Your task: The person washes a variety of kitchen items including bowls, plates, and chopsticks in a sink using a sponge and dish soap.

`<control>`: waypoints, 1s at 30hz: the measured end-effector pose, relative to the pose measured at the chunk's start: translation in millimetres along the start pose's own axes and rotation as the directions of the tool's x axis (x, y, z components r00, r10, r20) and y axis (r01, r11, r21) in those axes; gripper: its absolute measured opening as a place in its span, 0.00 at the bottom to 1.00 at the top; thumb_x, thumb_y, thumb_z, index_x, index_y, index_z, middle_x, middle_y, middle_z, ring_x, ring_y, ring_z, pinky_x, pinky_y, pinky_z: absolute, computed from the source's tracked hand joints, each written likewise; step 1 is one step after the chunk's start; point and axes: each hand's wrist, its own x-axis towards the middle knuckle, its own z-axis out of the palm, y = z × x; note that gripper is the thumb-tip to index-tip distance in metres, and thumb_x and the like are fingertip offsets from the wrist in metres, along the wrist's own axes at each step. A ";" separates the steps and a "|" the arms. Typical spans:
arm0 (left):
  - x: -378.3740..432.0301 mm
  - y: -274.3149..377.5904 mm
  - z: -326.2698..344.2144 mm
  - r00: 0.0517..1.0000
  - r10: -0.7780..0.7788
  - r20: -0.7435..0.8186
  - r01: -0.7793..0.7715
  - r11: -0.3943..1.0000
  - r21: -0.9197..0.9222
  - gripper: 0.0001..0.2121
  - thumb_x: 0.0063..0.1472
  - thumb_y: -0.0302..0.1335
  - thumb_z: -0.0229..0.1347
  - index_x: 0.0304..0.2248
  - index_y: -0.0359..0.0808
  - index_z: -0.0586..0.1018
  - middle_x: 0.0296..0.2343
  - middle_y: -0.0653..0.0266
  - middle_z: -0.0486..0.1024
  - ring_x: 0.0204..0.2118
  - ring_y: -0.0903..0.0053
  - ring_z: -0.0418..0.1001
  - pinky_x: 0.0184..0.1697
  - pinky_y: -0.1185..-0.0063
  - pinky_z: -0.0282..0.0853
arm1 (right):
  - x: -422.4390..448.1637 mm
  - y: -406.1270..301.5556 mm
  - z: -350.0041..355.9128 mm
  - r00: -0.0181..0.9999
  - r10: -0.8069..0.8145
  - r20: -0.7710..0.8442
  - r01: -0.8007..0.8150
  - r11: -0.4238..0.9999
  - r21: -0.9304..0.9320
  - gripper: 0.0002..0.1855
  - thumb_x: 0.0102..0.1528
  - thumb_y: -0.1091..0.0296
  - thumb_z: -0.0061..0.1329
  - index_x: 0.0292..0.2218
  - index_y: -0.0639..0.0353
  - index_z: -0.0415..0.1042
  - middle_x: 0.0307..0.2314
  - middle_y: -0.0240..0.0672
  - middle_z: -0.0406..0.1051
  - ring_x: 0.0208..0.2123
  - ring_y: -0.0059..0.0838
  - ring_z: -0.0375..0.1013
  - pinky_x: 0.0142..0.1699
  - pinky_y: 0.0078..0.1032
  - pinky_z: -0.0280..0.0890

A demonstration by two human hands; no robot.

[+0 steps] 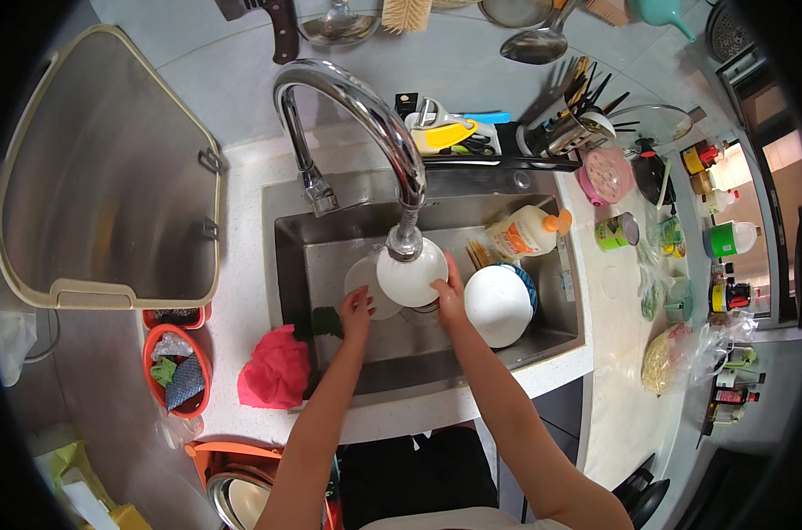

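A small white bowl (411, 275) is in my right hand (451, 295), below the faucet's spout (404, 244). My thumb lies over its right rim and the fingers reach behind it. To the left is a pale round dish (366, 271), low in the steel sink (381, 351) and partly covered by the bowl. The bent fingers of my left hand (356, 313) overlap the dish's lower edge; whether they grip it cannot be told. Right of my right hand, a larger white bowl (497, 306) lies over a blue-patterned one (528, 288).
An orange-capped pump bottle (523, 233) leans in the sink's right corner near some chopsticks (480, 254). A pink cloth (275, 368) and a dark green scouring pad (327, 322) lie at the left edge. The chrome faucet (374, 112) arches overhead. A large bin (109, 179) stands left.
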 end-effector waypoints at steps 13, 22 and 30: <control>52.4 -87.9 85.9 0.918 -0.356 0.173 0.390 0.739 -0.549 0.11 0.56 0.31 0.42 0.26 0.32 0.70 0.25 0.61 0.69 0.27 0.75 0.68 0.28 0.80 0.66 | -70.9 -48.4 -17.2 0.749 -0.500 0.435 0.554 0.110 -0.825 0.37 0.28 0.76 0.55 0.44 0.56 0.60 0.42 0.46 0.53 0.43 0.45 0.57 0.43 0.32 0.59; 43.0 -45.7 46.9 0.773 0.127 0.621 -0.634 0.117 0.765 0.18 0.52 0.38 0.45 0.38 0.34 0.70 0.40 0.55 0.66 0.43 0.63 0.63 0.46 0.66 0.54 | -72.8 -28.1 -46.2 0.850 -0.527 0.024 0.282 0.416 -0.864 0.36 0.33 0.74 0.54 0.46 0.54 0.58 0.40 0.46 0.54 0.40 0.42 0.59 0.39 0.30 0.62; 51.9 -47.2 9.2 0.474 0.185 0.861 -0.784 -0.356 0.508 0.11 0.48 0.27 0.46 0.33 0.36 0.72 0.32 0.57 0.71 0.36 0.67 0.68 0.40 0.70 0.62 | -81.2 -34.7 -46.8 0.902 -0.416 -0.117 0.169 0.588 -0.791 0.34 0.36 0.74 0.52 0.47 0.55 0.56 0.40 0.43 0.55 0.41 0.39 0.59 0.40 0.30 0.61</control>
